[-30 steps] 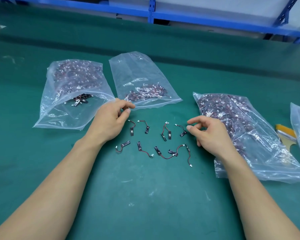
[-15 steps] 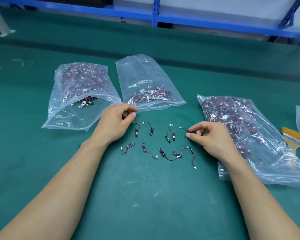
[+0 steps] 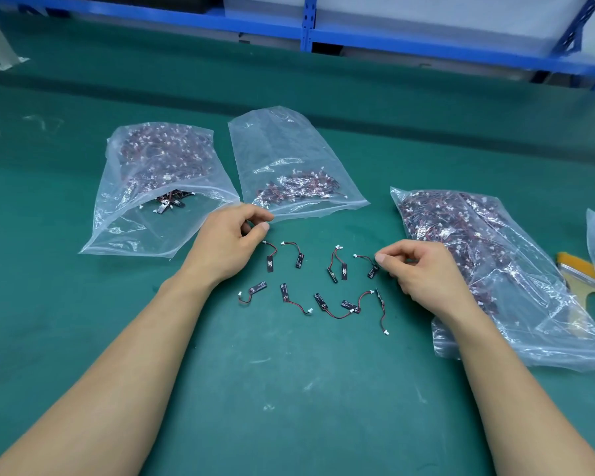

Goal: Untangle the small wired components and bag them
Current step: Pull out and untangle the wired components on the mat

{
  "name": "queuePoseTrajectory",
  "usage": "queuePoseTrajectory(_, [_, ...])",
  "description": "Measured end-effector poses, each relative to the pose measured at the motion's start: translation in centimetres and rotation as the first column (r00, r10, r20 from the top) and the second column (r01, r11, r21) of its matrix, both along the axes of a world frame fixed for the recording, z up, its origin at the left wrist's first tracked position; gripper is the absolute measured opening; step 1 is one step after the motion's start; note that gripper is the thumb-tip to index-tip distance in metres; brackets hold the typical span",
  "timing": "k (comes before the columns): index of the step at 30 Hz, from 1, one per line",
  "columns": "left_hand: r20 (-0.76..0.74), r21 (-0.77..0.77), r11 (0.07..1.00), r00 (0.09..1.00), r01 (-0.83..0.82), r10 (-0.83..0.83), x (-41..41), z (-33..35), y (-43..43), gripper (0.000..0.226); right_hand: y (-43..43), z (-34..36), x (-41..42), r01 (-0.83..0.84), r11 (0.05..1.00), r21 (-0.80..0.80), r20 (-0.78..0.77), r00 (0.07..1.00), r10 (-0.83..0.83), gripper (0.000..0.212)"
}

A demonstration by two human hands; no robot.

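Both hands work at the spread of loose components (image 3: 300, 261), which lies in two rows on the green table (image 3: 289, 407). At the spread's right edge, the right hand (image 3: 423, 273) has thumb and forefinger drawn narrow on the wire of the end component (image 3: 372, 270). It reads as a pinch, though the contact is tiny. At the spread's upper-left corner, the left hand (image 3: 227, 242) has its fingers curled, tips just beside the mouth of the middle bag (image 3: 289, 156). I cannot tell whether it holds the lip or nothing.

Most pieces in the spread lie singly, so the step in hand looks like collecting sorted pieces for bagging. A linked trio (image 3: 349, 305) in the near row and a crossed pair (image 3: 343, 271) in the far row look unseparated.

The next move calls for lifting the end component without snagging its neighbours, then carrying it across the spread to the bag mouth, which the left hand would need to hold open. The stock bag (image 3: 478, 255) lies right of the spread.
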State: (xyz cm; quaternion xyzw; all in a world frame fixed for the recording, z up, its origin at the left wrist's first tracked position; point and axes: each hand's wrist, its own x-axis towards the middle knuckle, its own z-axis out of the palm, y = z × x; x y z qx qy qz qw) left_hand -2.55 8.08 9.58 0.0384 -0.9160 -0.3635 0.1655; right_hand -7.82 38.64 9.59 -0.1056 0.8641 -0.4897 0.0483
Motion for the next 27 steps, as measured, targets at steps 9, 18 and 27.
queuePoseTrajectory(9, [0.004,0.008,1.000,1.000,-0.004,0.004,-0.07,-0.16,-0.02,0.016,-0.16,0.36,0.23,0.006,1.000,-0.014,0.011,1.000,-0.006,0.014])
queuePoseTrajectory(18, [0.007,0.013,1.000,1.000,-0.002,0.002,-0.16,-0.29,-0.09,0.016,-0.25,0.55,0.30,0.010,1.000,-0.020,0.023,1.000,-0.009,0.014])
queuePoseTrajectory(27, [0.010,0.010,1.000,1.000,0.001,-0.001,-0.11,-0.27,-0.10,0.016,-0.31,0.71,0.48,0.008,1.000,-0.021,0.028,1.000,-0.007,0.013])
